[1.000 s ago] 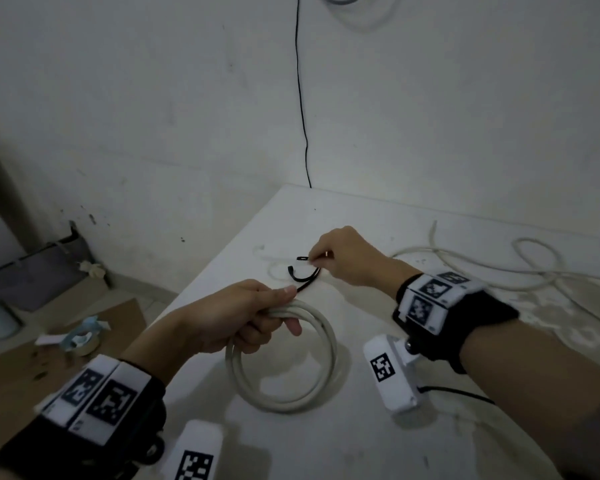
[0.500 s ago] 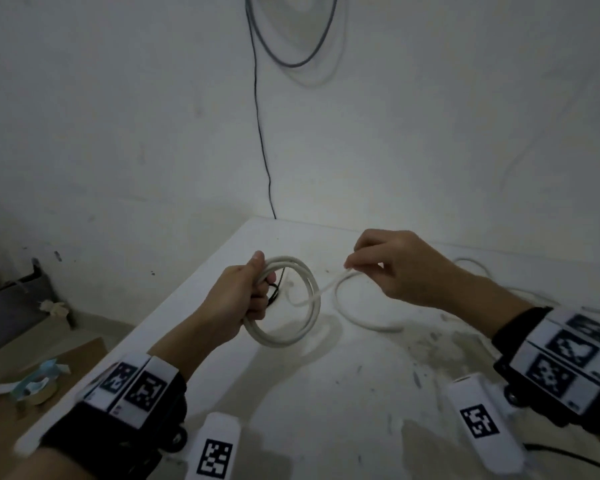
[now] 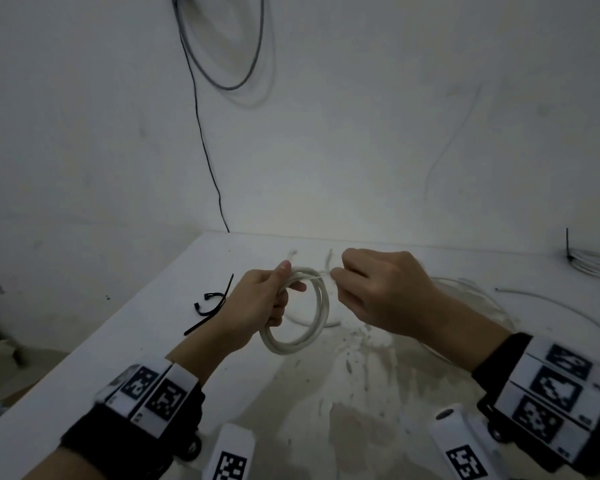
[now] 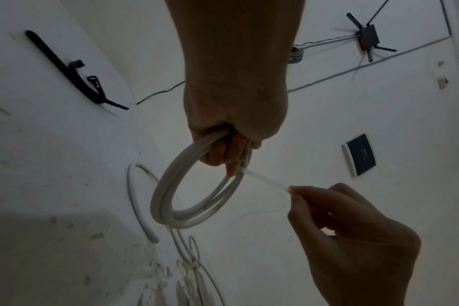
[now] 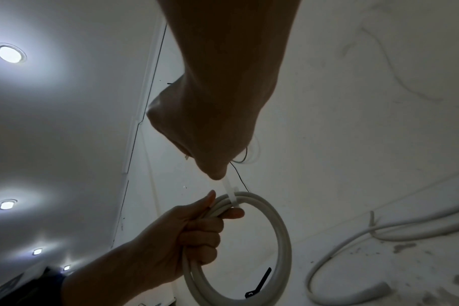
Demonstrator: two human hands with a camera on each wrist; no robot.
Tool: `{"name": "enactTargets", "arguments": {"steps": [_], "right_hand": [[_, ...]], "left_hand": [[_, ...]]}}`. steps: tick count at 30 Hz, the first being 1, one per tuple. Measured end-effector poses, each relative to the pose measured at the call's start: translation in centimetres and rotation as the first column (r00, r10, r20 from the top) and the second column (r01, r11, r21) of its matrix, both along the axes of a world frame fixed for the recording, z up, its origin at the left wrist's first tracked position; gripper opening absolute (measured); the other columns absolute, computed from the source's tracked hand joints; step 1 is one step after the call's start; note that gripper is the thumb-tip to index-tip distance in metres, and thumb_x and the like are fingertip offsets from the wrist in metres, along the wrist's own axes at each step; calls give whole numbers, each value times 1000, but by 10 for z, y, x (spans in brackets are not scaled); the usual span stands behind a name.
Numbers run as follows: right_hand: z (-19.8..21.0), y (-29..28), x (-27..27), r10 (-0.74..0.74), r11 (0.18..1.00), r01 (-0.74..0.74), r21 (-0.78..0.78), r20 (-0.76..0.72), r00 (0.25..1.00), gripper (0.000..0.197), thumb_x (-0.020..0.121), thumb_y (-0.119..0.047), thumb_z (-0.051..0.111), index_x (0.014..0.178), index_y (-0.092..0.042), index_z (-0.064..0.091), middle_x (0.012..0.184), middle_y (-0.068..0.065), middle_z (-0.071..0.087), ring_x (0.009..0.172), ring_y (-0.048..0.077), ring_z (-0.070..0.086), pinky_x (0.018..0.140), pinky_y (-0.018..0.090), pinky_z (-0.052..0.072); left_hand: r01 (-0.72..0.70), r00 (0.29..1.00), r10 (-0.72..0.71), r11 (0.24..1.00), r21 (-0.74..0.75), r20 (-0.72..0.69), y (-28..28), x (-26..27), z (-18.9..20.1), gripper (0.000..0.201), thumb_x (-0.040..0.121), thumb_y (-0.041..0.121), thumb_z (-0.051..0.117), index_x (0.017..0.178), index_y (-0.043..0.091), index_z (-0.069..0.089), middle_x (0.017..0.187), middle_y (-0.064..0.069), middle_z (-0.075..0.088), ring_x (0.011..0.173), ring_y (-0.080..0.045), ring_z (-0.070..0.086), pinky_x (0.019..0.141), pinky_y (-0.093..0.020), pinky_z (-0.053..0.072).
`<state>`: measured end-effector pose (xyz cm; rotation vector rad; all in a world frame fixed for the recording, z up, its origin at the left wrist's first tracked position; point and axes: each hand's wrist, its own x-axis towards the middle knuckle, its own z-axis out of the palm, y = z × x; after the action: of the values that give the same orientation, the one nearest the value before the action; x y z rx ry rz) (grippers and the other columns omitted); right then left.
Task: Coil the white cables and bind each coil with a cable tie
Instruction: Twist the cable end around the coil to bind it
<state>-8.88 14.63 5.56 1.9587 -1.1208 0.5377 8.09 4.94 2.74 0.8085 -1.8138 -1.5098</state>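
Compared with half a second back, the hands are much closer together now, and the right hand (image 3: pixel 381 292) is pinching the tail of a white cable tie (image 4: pixel 265 181) instead of a loose white cable end. The left hand (image 3: pixel 257 306) has its fingers and thumb wrapped round the top of the white cable coil (image 3: pixel 303 320), holding it up above the table (image 3: pixel 125 368). That coil is a few smooth, round loops of plastic-sheathed cable stacked into a neat ring. The tie is a thin flat strip, wrapped round the loops right by the left fingertips and stretched straight to the right hand.

A bit further out, left of the left hand, two black cable ties (image 3: pixel 210 308) lie on the table, one curled. The tabletop is white, scuffed and flaky. More loose white cable (image 3: pixel 548 306) snakes across it to the right, and a thin black wire (image 3: pixel 201 133) runs down the plain wall behind.
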Motion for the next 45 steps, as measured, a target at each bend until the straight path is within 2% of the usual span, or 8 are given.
{"name": "enactTargets", "arguments": {"steps": [6, 10, 15, 20, 23, 26, 34, 45], "right_hand": [[12, 16, -1, 72, 993, -72, -96, -6, 997, 25, 79, -3, 55, 54, -7, 53, 55, 4, 43, 48, 14, 26, 34, 25, 28], [11, 23, -1, 119, 989, -119, -88, -6, 993, 18, 72, -1, 61, 55, -6, 58, 55, 4, 44, 45, 15, 31, 35, 25, 30], [15, 28, 9, 247, 968, -247, -45, 350, 904, 8, 75, 1, 63, 68, -3, 66, 63, 6, 58, 50, 18, 49, 45, 28, 44], [31, 30, 15, 9, 888, -459, 21, 998, 63, 9, 89, -10, 60, 88, -15, 67, 72, 0, 70, 81, 15, 68, 90, 34, 53], [36, 28, 15, -216, 889, -443, 117, 960, -178, 6, 85, -20, 65, 82, -15, 67, 62, -5, 66, 73, 8, 63, 94, 44, 45], [39, 29, 18, -280, 907, -374, 195, 942, -187, 10, 79, -17, 70, 71, -13, 68, 61, -1, 66, 63, -5, 62, 95, 37, 37], [46, 33, 23, -348, 903, -316, 291, 927, -142, 8, 77, -3, 70, 69, -5, 72, 57, 6, 66, 65, 18, 59, 75, 39, 53], [53, 37, 22, -399, 894, -313, 322, 889, -226, 10, 76, -1, 68, 67, -4, 70, 53, 4, 61, 61, 14, 59, 61, 30, 51]], "left_hand": [[4, 998, -2, 1000, 24, -70, 11, -10, 5, 47, 99, 30, 39, 56, 19, 52, 52, 4, 25, 42, -8, 23, 45, -22, 22], [12, 994, -10, 1000, 22, -109, 17, -14, 7, 41, 99, 29, 40, 64, 13, 53, 50, 6, 25, 44, -9, 21, 43, -20, 22], [78, 983, -73, 997, 20, -167, 27, -18, 14, 60, 99, 25, 39, 42, 22, 58, 49, 7, 22, 44, -7, 17, 41, -19, 20], [105, 965, -110, 994, -34, -239, 40, -24, 21, 58, 98, 22, 41, 43, 23, 59, 46, 8, 25, 41, -7, 19, 40, -18, 20], [8, 965, -47, 988, -151, -259, 44, -29, 24, 39, 98, 19, 43, 71, 14, 70, 42, 9, 31, 39, -7, 24, 39, -18, 24], [-125, 962, 53, 958, -259, -268, 44, -32, 24, 34, 98, 17, 44, 74, 14, 69, 38, 8, 36, 34, -6, 30, 38, -16, 29], [-216, 943, 110, 919, -329, -314, 46, -42, 23, 30, 97, 16, 47, 79, 15, 71, 42, -8, 38, 34, -9, 34, 38, -18, 32], [-212, 962, 56, 767, -606, -267, 47, -41, 24, 29, 94, 14, 53, 83, 35, 71, 41, -3, 35, 39, -9, 29, 42, -20, 26]]}}
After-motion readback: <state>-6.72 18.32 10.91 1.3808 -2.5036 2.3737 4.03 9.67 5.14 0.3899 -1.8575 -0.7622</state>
